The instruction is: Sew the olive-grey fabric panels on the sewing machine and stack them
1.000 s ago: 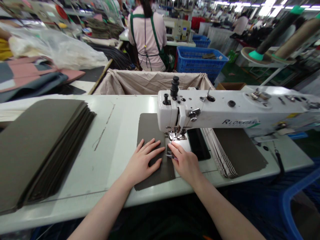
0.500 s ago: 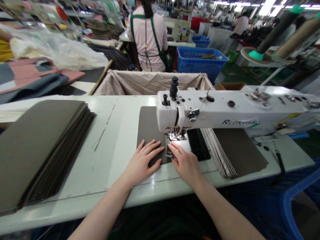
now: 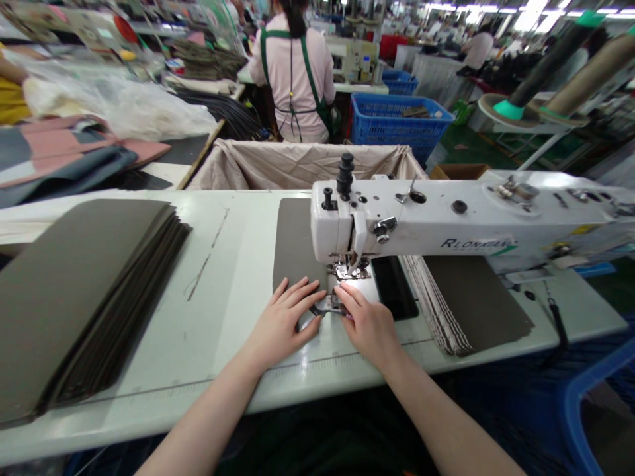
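Observation:
A grey-brown panel (image 3: pixel 297 241) lies flat on the machine bed, partly under the head of the white sewing machine (image 3: pixel 421 228). My left hand (image 3: pixel 285 324) rests flat on the panel's near left part, fingers spread and holding nothing. Close to the presser foot (image 3: pixel 351 270), my right hand (image 3: pixel 370 327) has its fingertips down by the panel's right edge. Tucked under its curled fingers is a small metal tool (image 3: pixel 325 305), which looks like thread snips; most of it is hidden by the hand.
A thick stack of similar panels (image 3: pixel 99 264) lies at left. More panels (image 3: pixel 476 297) with pale edges sit under the machine arm at right. Behind the table hangs a beige cloth-lined bin (image 3: pixel 297 162). A co-worker (image 3: pixel 295 73) sits beyond, near a blue crate (image 3: pixel 397 122).
The panel has slid a little away from me under the machine, and its near edge has drawn up. Both hands stay almost in place; more metal shows between them.

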`<state>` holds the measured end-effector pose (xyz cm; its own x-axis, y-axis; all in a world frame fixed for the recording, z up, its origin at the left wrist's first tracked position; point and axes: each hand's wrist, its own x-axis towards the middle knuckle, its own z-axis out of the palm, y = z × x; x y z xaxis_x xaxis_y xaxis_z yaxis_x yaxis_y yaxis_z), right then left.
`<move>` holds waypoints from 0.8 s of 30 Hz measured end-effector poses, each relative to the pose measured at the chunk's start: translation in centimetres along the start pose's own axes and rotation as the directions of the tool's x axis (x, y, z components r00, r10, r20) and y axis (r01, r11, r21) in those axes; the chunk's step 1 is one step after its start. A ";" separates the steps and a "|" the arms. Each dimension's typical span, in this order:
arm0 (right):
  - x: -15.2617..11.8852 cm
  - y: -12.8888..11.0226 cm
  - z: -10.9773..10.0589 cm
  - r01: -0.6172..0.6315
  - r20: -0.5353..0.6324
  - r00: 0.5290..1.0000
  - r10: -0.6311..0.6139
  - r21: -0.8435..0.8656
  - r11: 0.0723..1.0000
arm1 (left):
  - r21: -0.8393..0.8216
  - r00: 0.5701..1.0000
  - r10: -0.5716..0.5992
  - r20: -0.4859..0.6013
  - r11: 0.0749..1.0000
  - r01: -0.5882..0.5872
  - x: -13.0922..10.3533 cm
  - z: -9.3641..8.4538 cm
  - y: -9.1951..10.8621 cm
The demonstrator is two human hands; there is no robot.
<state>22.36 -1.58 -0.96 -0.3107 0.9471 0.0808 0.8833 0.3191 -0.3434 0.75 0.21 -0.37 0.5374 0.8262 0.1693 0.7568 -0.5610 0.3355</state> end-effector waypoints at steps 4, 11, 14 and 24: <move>0.0 0.0 -0.1 0.006 -0.007 1.000 -0.006 0.010 1.000 | 0.008 1.000 -0.005 -0.007 1.000 0.005 0.0 0.1 0.0; 0.0 0.0 0.1 0.006 -0.010 1.000 -0.006 0.005 1.000 | 0.046 1.000 -0.023 0.006 0.999 0.023 0.3 0.4 -0.2; 0.1 0.1 0.0 0.006 -0.014 1.000 -0.006 0.012 1.000 | 0.064 1.000 -0.026 0.016 0.998 0.025 0.4 0.5 -0.2; 0.0 0.0 -0.2 -0.001 0.005 1.000 0.001 0.010 1.000 | 0.054 1.000 -0.026 -0.006 0.998 0.026 0.5 0.5 -0.1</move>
<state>22.41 -1.58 -0.78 -0.3115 0.9472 0.0759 0.8800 0.3177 -0.3532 1.15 0.64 -0.77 0.5155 0.8407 0.1659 0.7896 -0.5412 0.2891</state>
